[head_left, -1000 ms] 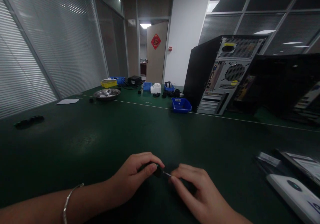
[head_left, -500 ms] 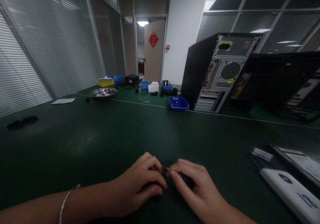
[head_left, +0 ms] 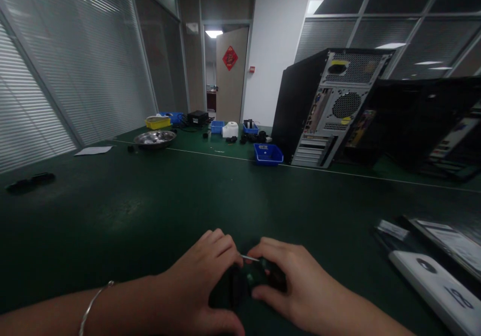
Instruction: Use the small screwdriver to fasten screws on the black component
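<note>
Low in the head view, my left hand (head_left: 205, 271) has its fingers bent, their tips at one end of a thin metal rod (head_left: 251, 258). Its thumb stands away from the fingers, lower down. Across from it, my right hand (head_left: 296, 276) is curved, with a gap between thumb and fingers. The rod's other end lies by the right index finger. Between both hands is a dark area (head_left: 236, 286) that may be a small black object; its kind is hidden in shadow. The silvery rod shows only in part.
The green table (head_left: 180, 196) bears a blue bin (head_left: 268, 154), a computer tower (head_left: 300, 100) and a metal bowl (head_left: 155, 139). At right lie a white device (head_left: 424, 271) marked 18 and a flat drive-like thing (head_left: 447, 241). A dark item (head_left: 30, 182) lies far left.
My right thumb has come away from the rod it pinched with the fingers. The rod now spans the gap between both hands. My left thumb has dropped away from its fingers.
</note>
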A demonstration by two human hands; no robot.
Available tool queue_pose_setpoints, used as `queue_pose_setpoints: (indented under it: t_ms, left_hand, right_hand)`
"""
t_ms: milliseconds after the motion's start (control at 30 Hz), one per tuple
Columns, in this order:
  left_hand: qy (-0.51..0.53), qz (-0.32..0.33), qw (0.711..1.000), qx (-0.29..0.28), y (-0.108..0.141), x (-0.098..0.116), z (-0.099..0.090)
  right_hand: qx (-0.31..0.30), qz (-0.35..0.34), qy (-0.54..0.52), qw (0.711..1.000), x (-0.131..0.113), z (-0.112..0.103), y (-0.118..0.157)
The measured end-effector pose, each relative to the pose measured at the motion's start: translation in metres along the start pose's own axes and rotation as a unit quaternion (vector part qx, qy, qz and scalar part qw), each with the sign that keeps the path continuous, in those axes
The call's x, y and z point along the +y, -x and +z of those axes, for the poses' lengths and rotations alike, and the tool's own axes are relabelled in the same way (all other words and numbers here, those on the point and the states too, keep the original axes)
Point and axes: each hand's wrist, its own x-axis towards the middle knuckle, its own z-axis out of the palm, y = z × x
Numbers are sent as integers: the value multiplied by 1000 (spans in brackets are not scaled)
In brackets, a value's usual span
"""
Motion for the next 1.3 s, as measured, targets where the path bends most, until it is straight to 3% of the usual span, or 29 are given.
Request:
queue_pose_setpoints:
  t_ms: [267,467,567,833,1033,1300]
  left_hand:
    - [79,-41,994,55,1,-7,4]
    - [271,-55,957,91,-1,-9,9]
    - [314,-60,943,90,0,-8,13]
    - [332,-48,937,92,-1,-6,15]
    - [284,-42,952,109,0,-4,16]
    - [300,-17,942,146,1,-5,20]
  right_hand:
    - [-13,-19,28,999,3,3,-1]
    - [131,-12,-89,987,5,11,-1]
    - [158,-33,-88,983,3,16,1]
    - [133,-52,-83,986,-1,22,2]
    - [115,-62,-65,989,-4,20,4]
    - [127,-72,25,989,-7,25,7]
